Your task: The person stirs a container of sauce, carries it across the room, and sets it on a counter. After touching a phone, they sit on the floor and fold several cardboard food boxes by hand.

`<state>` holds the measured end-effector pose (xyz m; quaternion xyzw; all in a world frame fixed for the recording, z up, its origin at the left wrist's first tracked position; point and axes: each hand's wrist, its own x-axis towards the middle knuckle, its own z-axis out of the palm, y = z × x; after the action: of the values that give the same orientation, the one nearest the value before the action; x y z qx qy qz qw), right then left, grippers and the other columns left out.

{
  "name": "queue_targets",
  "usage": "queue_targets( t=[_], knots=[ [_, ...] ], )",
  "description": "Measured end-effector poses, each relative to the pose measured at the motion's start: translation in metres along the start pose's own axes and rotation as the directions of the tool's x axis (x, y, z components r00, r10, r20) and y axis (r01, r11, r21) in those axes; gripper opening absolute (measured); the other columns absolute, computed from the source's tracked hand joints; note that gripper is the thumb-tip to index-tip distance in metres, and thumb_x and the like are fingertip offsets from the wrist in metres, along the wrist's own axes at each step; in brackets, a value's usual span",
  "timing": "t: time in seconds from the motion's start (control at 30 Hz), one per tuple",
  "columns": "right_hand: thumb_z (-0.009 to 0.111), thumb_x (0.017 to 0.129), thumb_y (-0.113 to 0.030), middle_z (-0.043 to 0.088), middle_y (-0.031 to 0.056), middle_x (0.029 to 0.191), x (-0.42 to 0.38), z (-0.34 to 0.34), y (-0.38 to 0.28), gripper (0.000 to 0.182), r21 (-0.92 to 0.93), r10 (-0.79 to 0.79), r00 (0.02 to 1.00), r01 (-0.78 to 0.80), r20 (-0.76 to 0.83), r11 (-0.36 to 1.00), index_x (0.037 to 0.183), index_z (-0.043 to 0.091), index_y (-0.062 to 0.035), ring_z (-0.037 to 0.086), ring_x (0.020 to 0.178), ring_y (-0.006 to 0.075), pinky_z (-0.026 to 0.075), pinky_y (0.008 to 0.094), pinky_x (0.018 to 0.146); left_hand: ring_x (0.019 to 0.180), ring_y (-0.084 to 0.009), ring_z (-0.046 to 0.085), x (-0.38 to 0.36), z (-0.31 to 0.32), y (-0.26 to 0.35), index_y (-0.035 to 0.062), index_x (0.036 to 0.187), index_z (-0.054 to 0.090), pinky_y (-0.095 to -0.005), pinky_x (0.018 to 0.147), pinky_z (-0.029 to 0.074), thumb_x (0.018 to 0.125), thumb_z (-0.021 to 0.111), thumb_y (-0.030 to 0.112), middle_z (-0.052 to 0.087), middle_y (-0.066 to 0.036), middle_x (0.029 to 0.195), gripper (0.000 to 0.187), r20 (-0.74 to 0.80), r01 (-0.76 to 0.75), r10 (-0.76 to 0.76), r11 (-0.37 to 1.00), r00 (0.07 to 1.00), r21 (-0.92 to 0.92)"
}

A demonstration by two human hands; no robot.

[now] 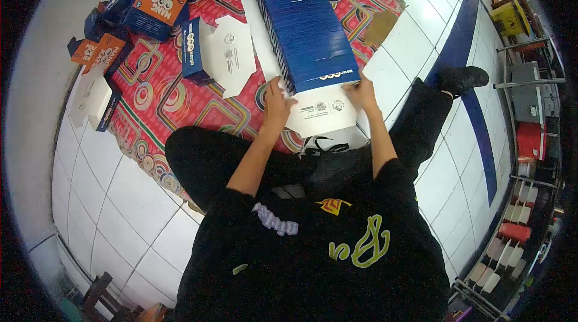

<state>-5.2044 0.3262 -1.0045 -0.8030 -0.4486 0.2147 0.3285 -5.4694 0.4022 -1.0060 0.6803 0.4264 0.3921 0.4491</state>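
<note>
A long row of blue cartons (307, 21) packed side by side lies on the patterned red mat. At its near end a carton's white flap (323, 109) with printed marks spreads toward my lap. My left hand (277, 104) is at the flap's left corner, fingers bent against the white card. On the right corner, my right hand (363, 93) holds the same carton's edge between thumb and fingers. Left of the row, a blue carton with an open white flap (231, 57) lies on the mat.
Blue and orange boxes (158, 6) are piled at the upper left, with another partly open box (96, 96) below them. A brown cardboard piece (380, 28) lies right of the row. My outstretched leg (421, 118) is on the right, and shelving (530, 111) lines the far right.
</note>
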Motion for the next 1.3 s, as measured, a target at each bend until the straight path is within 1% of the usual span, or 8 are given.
queue_targets(
  t=[0.1, 0.27, 0.67, 0.83, 0.87, 0.93, 1.1, 1.3],
  knots=[
    [0.069, 0.063, 0.006, 0.062, 0.0162, 0.108, -0.008, -0.032, -0.046, 0.072, 0.303, -0.269, 0.962, 0.268, -0.042, 0.914, 0.131, 0.047, -0.0098, 0.062, 0.094, 0.0217, 0.048, 0.0278, 0.075, 0.102, -0.0309, 0.053, 0.001, -0.024, 0.053, 0.0035, 0.127, 0.044, -0.0393, 0.086, 0.046, 0.065, 0.077, 0.008, 0.052, -0.016, 0.113, 0.071, -0.050, -0.372, 0.403, 0.880, 0.914, 0.296],
    [0.052, 0.067, 0.022, 0.054, 0.0135, 0.126, -0.003, -0.061, -0.068, 0.069, 0.118, -0.325, 0.930, 0.308, 0.173, 0.944, 0.127, 0.051, -0.0110, 0.058, 0.103, 0.0239, 0.050, 0.0325, 0.082, 0.100, -0.0269, 0.055, 0.009, -0.023, 0.046, 0.0044, 0.115, 0.057, -0.0355, 0.084, 0.048, 0.067, 0.075, 0.007, 0.055, -0.012, 0.116, 0.051, 0.063, -0.458, 0.459, 0.848, 0.886, 0.265],
    [0.055, 0.072, 0.016, 0.063, 0.0184, 0.108, 0.007, -0.054, -0.048, 0.064, -0.034, -0.414, 0.903, 0.420, 0.117, 0.907, 0.130, 0.047, -0.0102, 0.064, 0.092, 0.0269, 0.052, 0.0316, 0.082, 0.089, -0.0243, 0.060, 0.011, -0.015, 0.035, 0.0018, 0.101, 0.066, -0.0316, 0.077, 0.051, 0.068, 0.072, 0.002, 0.061, -0.012, 0.104, 0.034, -0.012, -0.463, 0.475, 0.862, 0.880, 0.205],
    [0.067, 0.070, 0.004, 0.059, 0.0234, 0.111, -0.008, -0.019, -0.017, 0.089, 0.265, -0.269, 0.955, 0.292, -0.122, 0.919, 0.144, 0.021, -0.0140, 0.060, 0.100, 0.0310, 0.048, 0.0322, 0.085, 0.108, -0.0282, 0.051, 0.021, -0.042, 0.047, 0.0053, 0.114, 0.058, -0.0372, 0.089, 0.045, 0.065, 0.078, 0.011, 0.052, -0.013, 0.117, 0.052, 0.008, -0.375, 0.383, 0.901, 0.924, 0.217],
    [0.068, 0.070, 0.001, 0.059, 0.0236, 0.108, -0.008, -0.012, -0.004, 0.080, 0.155, -0.191, 0.981, 0.191, -0.014, 0.969, 0.138, 0.029, -0.0097, 0.061, 0.097, 0.0320, 0.048, 0.0333, 0.082, 0.118, -0.0314, 0.040, 0.023, -0.052, 0.049, 0.0054, 0.119, 0.053, -0.0408, 0.096, 0.037, 0.065, 0.079, 0.019, 0.044, -0.015, 0.124, 0.061, -0.022, -0.216, 0.229, 0.943, 0.973, 0.254],
    [0.071, 0.069, -0.006, 0.061, 0.0223, 0.090, -0.007, 0.003, 0.015, 0.044, -0.154, -0.112, 0.993, 0.115, 0.028, 0.981, 0.108, 0.053, 0.0016, 0.061, 0.081, 0.0352, 0.049, 0.0389, 0.072, 0.119, -0.0363, 0.038, 0.042, -0.078, 0.053, 0.0074, 0.120, 0.052, -0.0460, 0.097, 0.034, 0.071, 0.075, 0.026, 0.043, -0.020, 0.126, 0.058, -0.268, -0.191, 0.368, 0.836, 0.890, 0.515],
    [0.071, 0.068, -0.007, 0.059, 0.0205, 0.078, -0.001, 0.002, -0.001, 0.024, -0.152, -0.124, 0.992, 0.117, -0.038, 0.981, 0.081, 0.054, 0.0034, 0.059, 0.072, 0.0373, 0.047, 0.0423, 0.067, 0.123, -0.0419, 0.032, 0.081, -0.134, 0.027, 0.0146, 0.134, 0.039, -0.0535, 0.099, 0.028, 0.072, 0.073, 0.028, 0.032, -0.028, 0.131, 0.072, -0.466, 0.250, 0.342, 0.519, 0.816, 0.818],
    [0.072, 0.068, -0.009, 0.059, 0.0225, 0.078, 0.003, 0.008, 0.016, 0.025, -0.212, -0.183, 0.983, 0.174, -0.027, 0.962, 0.080, 0.055, 0.0045, 0.059, 0.074, 0.0381, 0.045, 0.0446, 0.066, 0.115, -0.0415, 0.042, 0.088, -0.143, -0.021, 0.0136, 0.131, 0.043, -0.0462, 0.094, 0.036, 0.071, 0.074, 0.021, 0.037, -0.028, 0.127, 0.068, -0.526, 0.195, 0.190, 0.784, 0.829, 0.589]
  ],
)
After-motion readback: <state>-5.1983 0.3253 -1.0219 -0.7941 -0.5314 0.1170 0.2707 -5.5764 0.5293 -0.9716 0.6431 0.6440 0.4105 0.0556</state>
